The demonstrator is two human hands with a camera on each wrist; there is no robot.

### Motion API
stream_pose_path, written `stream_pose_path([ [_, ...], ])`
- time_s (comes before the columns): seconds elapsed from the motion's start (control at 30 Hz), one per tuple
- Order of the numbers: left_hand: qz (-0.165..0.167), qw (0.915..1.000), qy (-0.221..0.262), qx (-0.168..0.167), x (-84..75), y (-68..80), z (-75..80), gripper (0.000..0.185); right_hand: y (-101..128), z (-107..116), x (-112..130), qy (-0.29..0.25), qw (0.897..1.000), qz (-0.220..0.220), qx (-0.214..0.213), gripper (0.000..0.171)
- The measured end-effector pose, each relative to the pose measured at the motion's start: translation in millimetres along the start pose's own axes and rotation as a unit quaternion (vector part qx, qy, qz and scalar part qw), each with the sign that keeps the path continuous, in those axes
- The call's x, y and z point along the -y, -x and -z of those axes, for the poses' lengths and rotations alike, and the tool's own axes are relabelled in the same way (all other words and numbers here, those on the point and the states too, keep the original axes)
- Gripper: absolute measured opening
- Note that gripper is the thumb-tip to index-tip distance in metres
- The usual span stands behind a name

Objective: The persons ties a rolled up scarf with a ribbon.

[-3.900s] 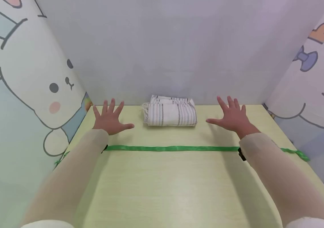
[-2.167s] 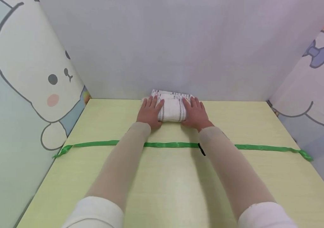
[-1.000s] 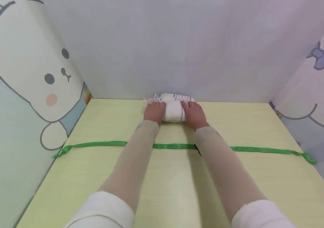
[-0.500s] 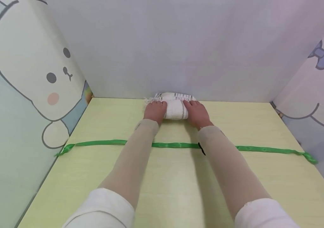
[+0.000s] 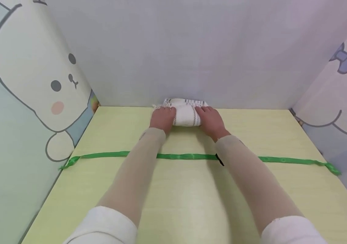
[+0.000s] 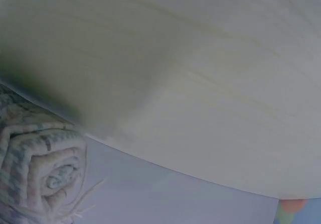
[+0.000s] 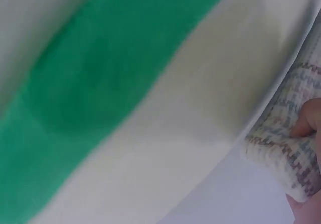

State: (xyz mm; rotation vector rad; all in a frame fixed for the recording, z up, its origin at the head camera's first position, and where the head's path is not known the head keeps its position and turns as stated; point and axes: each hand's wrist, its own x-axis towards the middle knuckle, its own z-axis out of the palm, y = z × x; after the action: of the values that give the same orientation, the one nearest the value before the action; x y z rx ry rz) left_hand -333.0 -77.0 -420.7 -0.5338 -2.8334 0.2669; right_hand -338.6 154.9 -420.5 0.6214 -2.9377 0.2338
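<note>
Backdrop: table, ribbon, printed side walls.
Pale yellow-green wood-grain table (image 5: pixel 185 203); green ribbon (image 5: pixel 100 155) runs across it wall to wall. Plain grey back wall (image 5: pixel 185 51). Cartoon bunny panel (image 5: pixel 39 88) left, cartoon panel (image 5: pixel 344 84) right.

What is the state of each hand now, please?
Left hand: fingers curled on the left end of the rolled towel, gripping it.
Right hand: fingers curled on the towel's right end, gripping it.
</note>
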Motion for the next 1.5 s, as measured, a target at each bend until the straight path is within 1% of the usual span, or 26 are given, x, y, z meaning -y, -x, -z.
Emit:
stream_pose_path([
  [0.17,0.006,0.9997,0.005,-0.025,4.4,3.6,11.7,0.027,6,14,6,0.004,1.0,0.014,-0.026,0.071],
  [0.3,-0.008,0.999,0.016,-0.041,5.2,4.4,20.5,0.03,15,25,6,0.004,0.999,0.018,-0.035,0.073],
  [0.47,-0.025,0.9977,0.022,-0.06,6.2,5.1,31.2,0.033,25,36,4,0.006,0.998,0.036,-0.053,0.074],
  [0.57,-0.039,0.996,0.012,-0.08,8.5,5.6,38.9,0.032,29,40,3,-0.013,0.996,0.044,-0.081,0.071],
  [0.7,-0.057,0.9932,0.001,-0.102,12.1,6.9,49.2,0.032,35,42,2,-0.041,0.99,0.052,-0.125,0.07],
  [0.8,-0.069,0.9908,0.008,-0.116,15.2,9.1,56.8,0.034,40,41,0,-0.051,0.985,0.061,-0.155,0.071],
  [0.93,-0.09,0.9829,0.024,-0.159,23.4,12.9,65.5,0.032,43,44,-2,-0.054,0.976,0.083,-0.196,0.072],
  [1.03,-0.111,0.9743,0.037,-0.193,32.7,16.5,68.7,0.031,46,46,0,-0.059,0.965,0.112,-0.229,0.069],
  [1.13,-0.127,0.9644,0.056,-0.225,41.9,19.9,68.3,0.033,51,49,4,-0.067,0.951,0.145,-0.265,0.067],
  [1.23,-0.134,0.952,0.082,-0.263,49.8,24.2,67.1,0.033,56,53,7,-0.075,0.932,0.182,-0.304,0.067],
  [1.37,-0.134,0.9345,0.121,-0.307,57.8,31.0,67.5,0.031,61,61,12,-0.086,0.904,0.234,-0.348,0.07],
  [1.43,-0.138,0.9233,0.142,-0.329,60.8,34.5,68.3,0.029,63,66,14,-0.092,0.89,0.26,-0.363,0.072],
  [1.5,-0.146,0.911,0.164,-0.349,63.1,37.4,68.9,0.028,65,71,17,-0.095,0.878,0.285,-0.372,0.069],
])
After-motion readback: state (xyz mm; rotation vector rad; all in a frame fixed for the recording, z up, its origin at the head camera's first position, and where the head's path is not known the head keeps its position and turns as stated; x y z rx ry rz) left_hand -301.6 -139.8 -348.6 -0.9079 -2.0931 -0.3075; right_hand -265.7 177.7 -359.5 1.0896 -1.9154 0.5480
